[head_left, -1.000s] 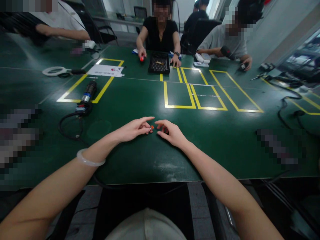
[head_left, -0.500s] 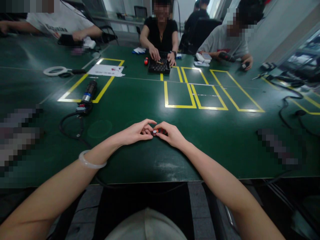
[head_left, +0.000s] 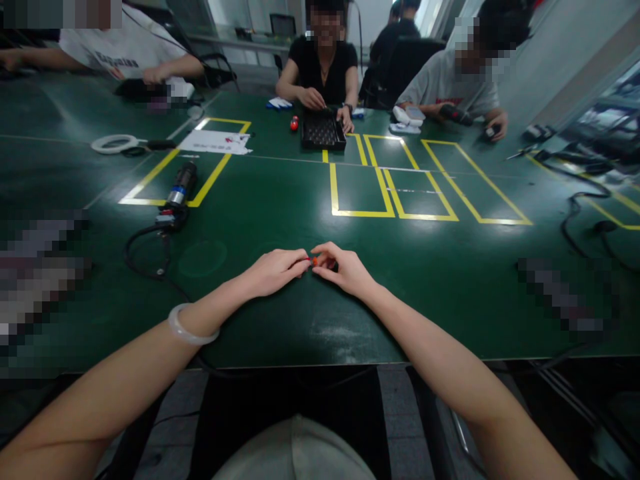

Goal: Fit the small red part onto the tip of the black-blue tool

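A tiny red-orange plastic part (head_left: 314, 261) sits pinched between the fingertips of both hands — left hand (head_left: 274, 271) and right hand (head_left: 345, 269) meet, forearms angled inward over the green table (head_left: 280, 200).

Colours as I saw them: the small part (head_left: 314, 261) was orange-red; the table (head_left: 280, 200) was dark green, patterned with yellow tape rectangles (head_left: 363, 214); my bangle (head_left: 193, 327) was milky white; the tray (head_left: 323, 131) was black.

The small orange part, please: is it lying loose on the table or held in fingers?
Held: left hand and right hand pinch the small orange part between their fingertips.
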Demonstrator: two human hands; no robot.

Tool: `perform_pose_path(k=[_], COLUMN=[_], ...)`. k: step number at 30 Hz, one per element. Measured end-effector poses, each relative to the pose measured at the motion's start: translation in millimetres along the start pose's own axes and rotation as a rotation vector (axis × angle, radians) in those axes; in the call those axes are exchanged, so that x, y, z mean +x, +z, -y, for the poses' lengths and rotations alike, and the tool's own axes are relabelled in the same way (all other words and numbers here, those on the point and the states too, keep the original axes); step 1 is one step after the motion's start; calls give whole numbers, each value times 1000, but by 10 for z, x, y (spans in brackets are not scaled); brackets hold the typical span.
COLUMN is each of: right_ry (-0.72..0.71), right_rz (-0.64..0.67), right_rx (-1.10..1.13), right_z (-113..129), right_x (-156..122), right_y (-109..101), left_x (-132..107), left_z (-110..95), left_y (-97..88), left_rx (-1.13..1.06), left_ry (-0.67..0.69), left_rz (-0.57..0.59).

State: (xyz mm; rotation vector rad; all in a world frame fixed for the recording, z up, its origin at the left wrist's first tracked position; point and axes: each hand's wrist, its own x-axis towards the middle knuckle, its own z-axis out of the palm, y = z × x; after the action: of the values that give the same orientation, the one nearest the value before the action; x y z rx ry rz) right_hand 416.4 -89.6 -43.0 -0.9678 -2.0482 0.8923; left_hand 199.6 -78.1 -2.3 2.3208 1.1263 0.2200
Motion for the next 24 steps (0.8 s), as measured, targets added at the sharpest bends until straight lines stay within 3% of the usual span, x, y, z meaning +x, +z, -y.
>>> perform_pose_path(k=[6,9,11,13,17,18,20,22,24], right_ry=[-54,-68,-76,-74,-57,-49,-30,-18,-8], right_rz=[23,7,-27,-62,-103,-103,-97,-93,-98], right_rx=[-76,-96,-133,-157,-140,-136,-135,-132,-125], right_z=[37,53,51,43,23,18,6,-9,-24], right_x=[-12,-10,-7,-4,5,8,14,17,18], right_y=[-7,-40,-65,-84,-90,-85,-73,-64,-63], left_x=[-9,20,22,-30,-315,-399,-539,-617,-637], left_z=[-2,99,290,581,1260,1404,1629,1770,1852], left_y=[-10,-105,-248,-445,-844,-917,-1019,-1073,-1098], left_rx=[-152,-164,-67,127,466,474,427,372,350], left_ry=[22,27,-37,-170,-605,-692,-834,-891,-896], left_rz=[73,30,-119,-339,-623,-637,-550,-450,-428])
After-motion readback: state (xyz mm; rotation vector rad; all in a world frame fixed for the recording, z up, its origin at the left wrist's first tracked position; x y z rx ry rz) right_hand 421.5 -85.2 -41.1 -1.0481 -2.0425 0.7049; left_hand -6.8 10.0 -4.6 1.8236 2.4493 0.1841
